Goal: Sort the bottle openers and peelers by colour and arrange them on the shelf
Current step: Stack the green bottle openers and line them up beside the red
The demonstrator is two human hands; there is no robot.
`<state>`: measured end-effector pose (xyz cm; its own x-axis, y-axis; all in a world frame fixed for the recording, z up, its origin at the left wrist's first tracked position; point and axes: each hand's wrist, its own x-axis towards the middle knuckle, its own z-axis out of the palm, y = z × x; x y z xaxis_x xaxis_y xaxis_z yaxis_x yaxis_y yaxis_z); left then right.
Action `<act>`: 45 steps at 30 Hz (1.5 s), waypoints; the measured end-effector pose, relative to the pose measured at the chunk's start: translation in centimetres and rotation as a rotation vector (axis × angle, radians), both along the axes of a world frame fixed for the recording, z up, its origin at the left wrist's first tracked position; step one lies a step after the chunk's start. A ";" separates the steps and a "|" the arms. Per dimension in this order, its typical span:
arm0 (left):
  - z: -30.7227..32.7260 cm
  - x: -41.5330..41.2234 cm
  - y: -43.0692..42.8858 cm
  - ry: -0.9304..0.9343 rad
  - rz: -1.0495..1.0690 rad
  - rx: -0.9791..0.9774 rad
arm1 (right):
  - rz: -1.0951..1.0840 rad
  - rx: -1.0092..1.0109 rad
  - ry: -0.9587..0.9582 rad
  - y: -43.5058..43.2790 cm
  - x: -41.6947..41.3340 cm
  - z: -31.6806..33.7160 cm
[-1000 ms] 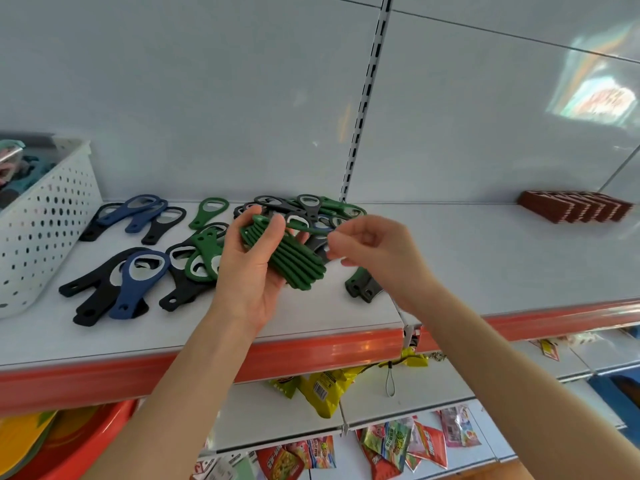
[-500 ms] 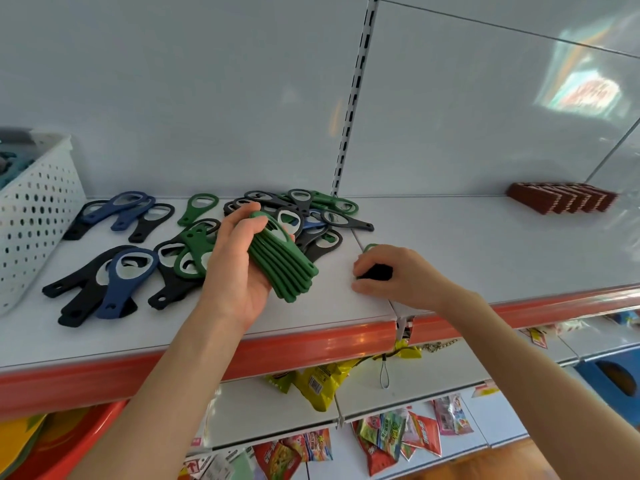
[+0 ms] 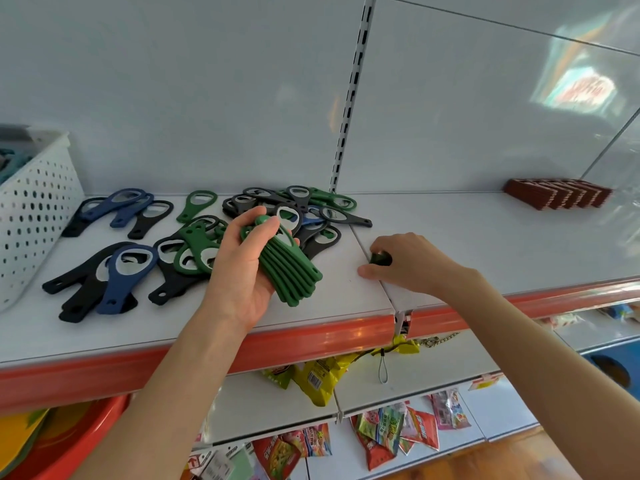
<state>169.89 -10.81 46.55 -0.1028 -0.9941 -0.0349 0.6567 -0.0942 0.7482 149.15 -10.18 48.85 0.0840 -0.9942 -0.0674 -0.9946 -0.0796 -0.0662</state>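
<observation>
My left hand (image 3: 239,271) is clenched around a stack of green bottle openers (image 3: 289,271), thumb pressed on top, handles fanning out down and to the right, held just above the shelf (image 3: 485,237). My right hand (image 3: 408,263) is down on the shelf at the seam between the two panels, fingers curled over a small dark green piece (image 3: 380,258); most of it is hidden, so I can't tell what it is, but I'm grasping it. Behind my left hand sits the mixed pile of openers (image 3: 311,213), black, green and a bit of blue, all tangled together. Further left, a blue opener (image 3: 123,275) lies across black ones, two loose green openers (image 3: 194,252) lie beside them, and a lone green one (image 3: 195,206) rests near the back. A white perforated basket (image 3: 31,216) stands at the far left, and a row of red-brown packs (image 3: 557,194) sits far right.
</observation>
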 end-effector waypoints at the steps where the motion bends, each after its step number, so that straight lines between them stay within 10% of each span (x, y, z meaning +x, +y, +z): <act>1: 0.0 -0.1 0.1 0.003 -0.005 0.000 | 0.008 -0.019 0.026 0.0 0.1 0.0; 17: -0.3 -1.7 0.3 0.024 0.000 0.065 | -0.009 -0.692 -0.684 -1.6 4.0 -0.6; 24: 0.5 -2.9 -0.8 0.002 0.070 0.072 | 0.616 -0.818 -0.734 -1.6 3.2 -2.6; 32: 2.4 -5.4 -0.5 -0.039 0.450 0.026 | 0.864 -0.515 -0.536 -3.8 -2.8 -2.6; 41: 4.6 -16.8 0.9 0.023 0.560 -0.110 | 0.226 0.517 -1.451 -1.8 -8.2 2.6; 45: 3.7 -22.8 0.6 -0.059 0.505 -0.124 | 0.141 0.662 -1.595 -1.2 -13.3 3.0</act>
<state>147.05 -10.23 50.28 0.3889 -0.9164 0.0946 0.5537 0.3145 0.7710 135.81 -11.35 51.81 0.5453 -0.8143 -0.1987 0.0880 0.2914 -0.9525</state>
